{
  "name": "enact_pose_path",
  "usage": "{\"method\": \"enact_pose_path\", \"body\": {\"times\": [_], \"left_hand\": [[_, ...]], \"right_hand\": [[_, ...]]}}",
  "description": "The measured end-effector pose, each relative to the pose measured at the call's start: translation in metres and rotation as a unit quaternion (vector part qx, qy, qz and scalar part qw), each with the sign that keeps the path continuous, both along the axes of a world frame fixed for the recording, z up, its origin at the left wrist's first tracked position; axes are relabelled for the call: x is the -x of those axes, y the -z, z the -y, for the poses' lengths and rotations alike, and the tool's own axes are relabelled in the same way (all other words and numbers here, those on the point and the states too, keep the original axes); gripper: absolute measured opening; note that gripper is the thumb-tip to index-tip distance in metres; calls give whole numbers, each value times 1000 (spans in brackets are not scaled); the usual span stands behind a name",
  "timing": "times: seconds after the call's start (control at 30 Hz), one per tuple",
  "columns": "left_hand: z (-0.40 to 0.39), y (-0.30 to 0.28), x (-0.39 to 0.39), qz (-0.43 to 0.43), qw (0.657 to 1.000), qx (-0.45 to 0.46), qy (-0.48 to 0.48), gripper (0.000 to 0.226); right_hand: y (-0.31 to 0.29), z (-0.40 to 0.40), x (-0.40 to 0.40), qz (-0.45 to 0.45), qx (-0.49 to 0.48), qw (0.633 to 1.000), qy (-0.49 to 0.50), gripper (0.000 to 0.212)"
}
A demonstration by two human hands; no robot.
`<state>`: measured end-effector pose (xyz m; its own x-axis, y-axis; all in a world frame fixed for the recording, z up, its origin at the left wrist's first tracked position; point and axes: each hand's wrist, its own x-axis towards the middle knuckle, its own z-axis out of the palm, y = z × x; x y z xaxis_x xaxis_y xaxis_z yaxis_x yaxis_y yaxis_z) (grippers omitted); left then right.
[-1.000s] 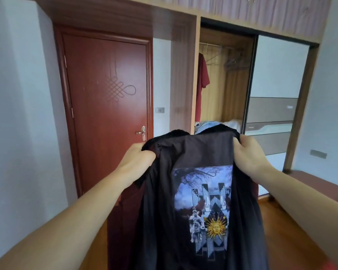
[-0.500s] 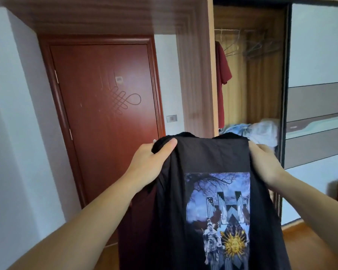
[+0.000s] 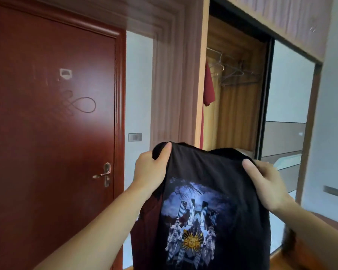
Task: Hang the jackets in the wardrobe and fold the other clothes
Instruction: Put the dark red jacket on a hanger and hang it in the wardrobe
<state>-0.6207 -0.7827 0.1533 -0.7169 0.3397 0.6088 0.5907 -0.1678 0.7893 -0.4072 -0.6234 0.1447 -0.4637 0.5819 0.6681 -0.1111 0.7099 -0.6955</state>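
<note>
A black garment (image 3: 209,172) with a blue, white and gold print hangs in front of me, held up by its top edge. My left hand (image 3: 151,170) grips its upper left corner, thumb on the front. My right hand (image 3: 265,182) grips the upper right corner the same way. Behind it stands the open wardrobe (image 3: 236,98), with a rail of bare wire hangers (image 3: 232,73) and a dark red garment (image 3: 208,88) hanging at the left end. The lower part of the wardrobe is hidden by the black garment.
A closed red-brown door (image 3: 53,117) with a lever handle (image 3: 103,174) fills the left. A wall switch (image 3: 135,137) sits beside it. The wardrobe's sliding door (image 3: 289,106) covers its right half. Wooden floor shows at the bottom right.
The view has moved closer to the wardrobe and tilted. Both hands keep their grip on the black garment's top edge, now spread slightly wider apart.
</note>
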Motion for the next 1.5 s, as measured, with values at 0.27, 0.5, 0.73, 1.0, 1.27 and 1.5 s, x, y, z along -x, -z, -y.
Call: {"method": "enact_pose_path", "body": {"times": [0.27, 0.5, 0.73, 1.0, 1.27, 1.5], "left_hand": [[-158, -13, 64, 30, 991, -17, 129, 58], [-298, -13, 76, 28, 987, 1, 161, 33], [-454, -32, 69, -32, 992, 9, 124, 43], [-581, -71, 79, -29, 993, -4, 117, 32], [-686, -101, 121, -56, 986, -82, 131, 32], [-753, -126, 169, -56, 989, -90, 105, 53]], "right_hand": [[-21, -108, 58, -17, 4, 991, 132, 7], [-13, -242, 76, -51, 19, 982, 183, 43], [-18, -402, 80, -110, 71, 986, 98, 40], [-66, -538, 121, -176, 88, 981, 4, 35], [-125, -641, 197, -191, 18, 980, -55, 36], [-172, -715, 264, -209, -35, 973, -89, 35]]}}
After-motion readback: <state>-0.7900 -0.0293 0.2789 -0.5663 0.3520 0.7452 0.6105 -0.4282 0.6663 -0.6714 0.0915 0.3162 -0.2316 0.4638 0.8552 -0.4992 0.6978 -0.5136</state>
